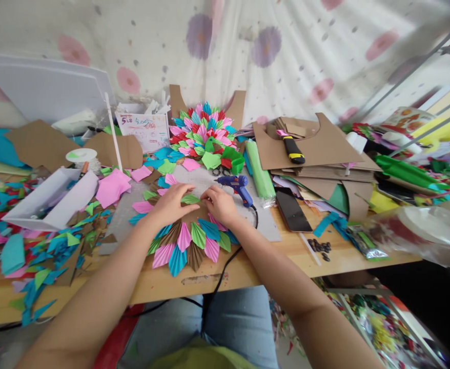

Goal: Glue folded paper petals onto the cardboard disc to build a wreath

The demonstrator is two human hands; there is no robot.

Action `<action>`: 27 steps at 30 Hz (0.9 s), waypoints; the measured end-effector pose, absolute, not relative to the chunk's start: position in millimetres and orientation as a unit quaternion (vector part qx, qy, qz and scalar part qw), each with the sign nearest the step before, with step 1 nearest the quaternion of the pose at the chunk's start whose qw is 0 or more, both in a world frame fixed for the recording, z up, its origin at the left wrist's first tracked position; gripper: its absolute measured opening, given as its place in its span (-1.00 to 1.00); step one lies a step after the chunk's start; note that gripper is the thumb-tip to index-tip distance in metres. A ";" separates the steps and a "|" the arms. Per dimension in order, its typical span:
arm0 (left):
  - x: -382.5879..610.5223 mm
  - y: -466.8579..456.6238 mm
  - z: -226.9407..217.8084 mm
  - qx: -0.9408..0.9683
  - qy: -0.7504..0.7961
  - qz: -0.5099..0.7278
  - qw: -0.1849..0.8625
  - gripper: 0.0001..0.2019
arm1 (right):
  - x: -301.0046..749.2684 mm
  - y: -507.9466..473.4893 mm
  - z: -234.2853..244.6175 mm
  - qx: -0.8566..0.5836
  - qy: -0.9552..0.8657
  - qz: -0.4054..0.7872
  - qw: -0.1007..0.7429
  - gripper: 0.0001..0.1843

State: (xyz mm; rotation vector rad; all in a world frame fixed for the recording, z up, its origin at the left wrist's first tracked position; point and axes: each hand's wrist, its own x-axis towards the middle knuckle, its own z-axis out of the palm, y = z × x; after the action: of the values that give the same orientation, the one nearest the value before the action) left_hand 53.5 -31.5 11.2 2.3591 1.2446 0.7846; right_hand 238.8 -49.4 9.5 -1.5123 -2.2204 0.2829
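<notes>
On the table before me lies a cardboard piece ringed with pleated paper leaves (198, 233) in pink, blue, green and brown. Over its left side rests my left hand (173, 202), open, thumb apart from the stretched fingers. A green paper leaf (190, 199) shows between the two hands. My right hand (221, 206) is closed at the leaf's right side, its fingertips bent down together. What those fingertips pinch, if anything, is hidden. A blue glue gun (237, 185) lies just beyond the right hand, its black cord running toward the table's front edge.
Behind stands a finished-looking cluster of colourful leaves (204, 130) against cardboard. To the right are a green paper roll (260, 171), a phone (292, 209), stacked cardboard (321, 148) and a utility knife (294, 149). A white box (52, 200) and paper scraps (61, 251) crowd the left.
</notes>
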 end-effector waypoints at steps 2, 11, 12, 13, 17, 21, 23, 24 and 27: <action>58.3 -31.9 8.8 0.851 0.431 0.253 0.161 -0.60 | 237.9 -50.2 10.3 -0.546 -0.801 0.106 0.220 -0.77; 65.8 -26.8 16.5 0.858 0.450 0.223 0.112 -0.86 | 236.8 -50.6 9.7 -0.524 -0.806 0.102 0.256 -0.81; 65.7 -26.9 16.8 0.857 0.452 0.223 0.109 -0.86 | 236.7 -50.4 9.0 -0.519 -0.807 0.100 0.262 -0.82; 65.6 -27.0 16.9 0.856 0.453 0.224 0.106 -0.87 | 236.6 -50.2 8.4 -0.515 -0.808 0.099 0.268 -0.83; 64.6 -27.4 17.5 0.855 0.453 0.233 0.098 -0.90 | 236.4 -49.9 7.0 -0.511 -0.805 0.098 0.284 -0.86; 61.9 -26.1 18.7 0.856 0.440 0.256 0.094 -0.91 | 237.6 -49.2 7.3 -0.503 -0.807 0.092 0.295 -0.86; 59.9 -24.4 18.6 0.858 0.429 0.264 0.098 -0.91 | 238.1 -48.6 7.6 -0.496 -0.812 0.086 0.296 -0.86; 59.0 -23.4 18.4 0.860 0.422 0.267 0.103 -0.91 | 238.2 -48.5 7.8 -0.493 -0.814 0.083 0.296 -0.85; 57.2 -21.1 17.9 0.864 0.409 0.269 0.118 -0.87 | 237.7 -48.7 8.7 -0.487 -0.818 0.074 0.296 -0.84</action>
State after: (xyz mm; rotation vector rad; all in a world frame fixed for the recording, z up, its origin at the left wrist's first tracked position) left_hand 57.2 -21.1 17.9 2.5266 1.1971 0.7867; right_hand 237.7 -48.7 8.7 -1.2954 -2.1769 0.1971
